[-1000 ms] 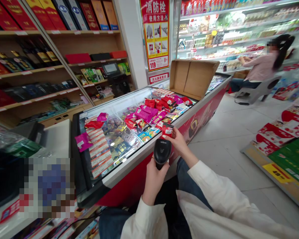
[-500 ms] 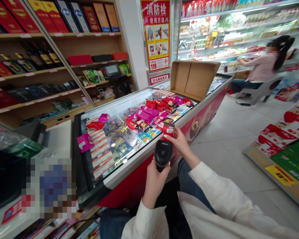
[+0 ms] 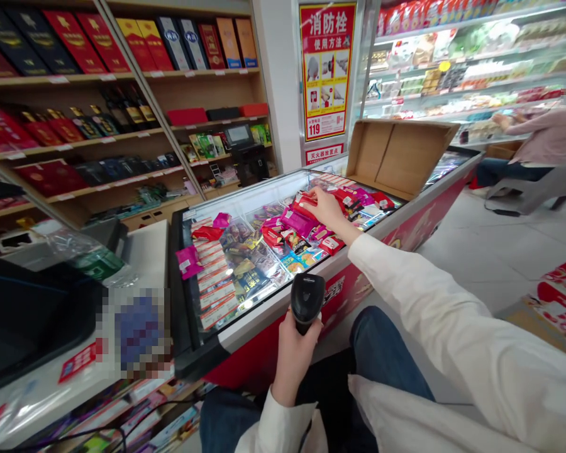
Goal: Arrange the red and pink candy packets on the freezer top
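My left hand [image 3: 296, 352] is wrapped round the handle of a black barcode scanner [image 3: 307, 296], held upright in front of the freezer's near edge. My right hand [image 3: 329, 214] reaches over the freezer's glass top, its fingers closed on a red snack packet [image 3: 302, 202] in the pile. Around it lie more red packets and a purple packet [image 3: 298, 223]. Nearer the front edge lies a red packet with a white label [image 3: 331, 244]. At the left end are another purple packet [image 3: 188, 262] and a red packet [image 3: 207, 233].
An open cardboard box [image 3: 400, 157] stands on the freezer [image 3: 264, 308] behind the pile. To the left is a counter [image 3: 148, 264] with a plastic bag [image 3: 92, 258]. Shelves of boxes and bottles line the back. A person [image 3: 540, 135] sits at the far right.
My right hand has moved from beside the scanner, where it held a red packet, forward to the pile. My left hand still holds the scanner. The view has turned left.
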The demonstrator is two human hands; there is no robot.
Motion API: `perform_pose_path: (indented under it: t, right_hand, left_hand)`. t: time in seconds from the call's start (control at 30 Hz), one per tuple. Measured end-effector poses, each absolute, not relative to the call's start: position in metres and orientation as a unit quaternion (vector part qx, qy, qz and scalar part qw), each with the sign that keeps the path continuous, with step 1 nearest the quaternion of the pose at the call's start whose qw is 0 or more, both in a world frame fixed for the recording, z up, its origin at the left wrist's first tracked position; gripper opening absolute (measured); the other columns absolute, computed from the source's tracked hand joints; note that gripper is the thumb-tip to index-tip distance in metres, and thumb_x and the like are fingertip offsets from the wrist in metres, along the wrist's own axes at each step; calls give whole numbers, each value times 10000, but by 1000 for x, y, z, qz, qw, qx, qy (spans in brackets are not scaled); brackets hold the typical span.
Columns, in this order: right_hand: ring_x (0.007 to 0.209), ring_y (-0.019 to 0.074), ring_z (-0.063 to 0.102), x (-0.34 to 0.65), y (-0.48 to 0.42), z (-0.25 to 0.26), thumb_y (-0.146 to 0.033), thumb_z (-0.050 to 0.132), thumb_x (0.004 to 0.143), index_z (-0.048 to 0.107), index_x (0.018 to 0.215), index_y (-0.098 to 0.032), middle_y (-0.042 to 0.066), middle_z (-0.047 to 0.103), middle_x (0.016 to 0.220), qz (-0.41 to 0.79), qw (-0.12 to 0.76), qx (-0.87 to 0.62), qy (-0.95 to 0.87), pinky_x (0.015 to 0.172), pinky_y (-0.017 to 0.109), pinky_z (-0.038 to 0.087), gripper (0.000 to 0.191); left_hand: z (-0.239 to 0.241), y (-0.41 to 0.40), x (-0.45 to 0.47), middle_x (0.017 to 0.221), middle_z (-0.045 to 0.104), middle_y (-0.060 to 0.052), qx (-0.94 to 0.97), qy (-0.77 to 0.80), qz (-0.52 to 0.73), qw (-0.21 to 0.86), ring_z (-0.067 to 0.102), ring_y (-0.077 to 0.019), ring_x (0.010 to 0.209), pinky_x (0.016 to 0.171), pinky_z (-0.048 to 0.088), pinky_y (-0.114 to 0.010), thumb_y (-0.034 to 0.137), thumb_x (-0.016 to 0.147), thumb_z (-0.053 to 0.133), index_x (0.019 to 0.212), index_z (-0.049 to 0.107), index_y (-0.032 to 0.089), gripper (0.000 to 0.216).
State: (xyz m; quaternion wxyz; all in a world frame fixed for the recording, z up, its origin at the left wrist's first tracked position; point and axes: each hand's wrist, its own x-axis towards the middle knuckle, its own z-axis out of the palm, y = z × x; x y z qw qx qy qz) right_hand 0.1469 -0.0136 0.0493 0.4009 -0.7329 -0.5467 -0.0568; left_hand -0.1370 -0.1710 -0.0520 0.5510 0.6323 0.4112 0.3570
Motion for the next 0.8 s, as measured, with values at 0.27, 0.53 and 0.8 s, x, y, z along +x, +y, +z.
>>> perform_pose_path:
  t: [0.27, 0.53, 0.8]
  right_hand:
    - [1340, 408, 542, 106, -4, 50, -264, 586, 1025, 752, 1290, -153, 208, 675, 1429, -192, 397, -661, -607, 1190, 594, 403, 331]
    - [1199, 292, 696, -45, 51, 37, -297, 651, 1034, 761, 1277, -213, 102, 786, 1257, 68, 327, -527, -782, 1056, 397, 516, 279]
    - [1077, 362, 738, -157, 124, -1, -579, 827, 881, 737, 834, -208, 107, 802, 935, 302, 331, -577, -683, 915, 406, 560, 384]
  left_hand:
    - [-72, -159, -159, 738, 761, -62, 599, 430, 388, 553, 662, -201, 591, 586, 507, -295, 438, 825, 781, 928, 707, 177, 289]
    - [-85, -147, -197, 688, 732, -67, 562, 472, 449, 510, 704, -237, 653, 636, 553, -323, 477, 861, 798, 847, 739, 163, 319]
    - [-85, -150, -220, 653, 700, -41, 499, 508, 518, 474, 647, -203, 579, 601, 532, -311, 593, 858, 795, 846, 736, 164, 432]
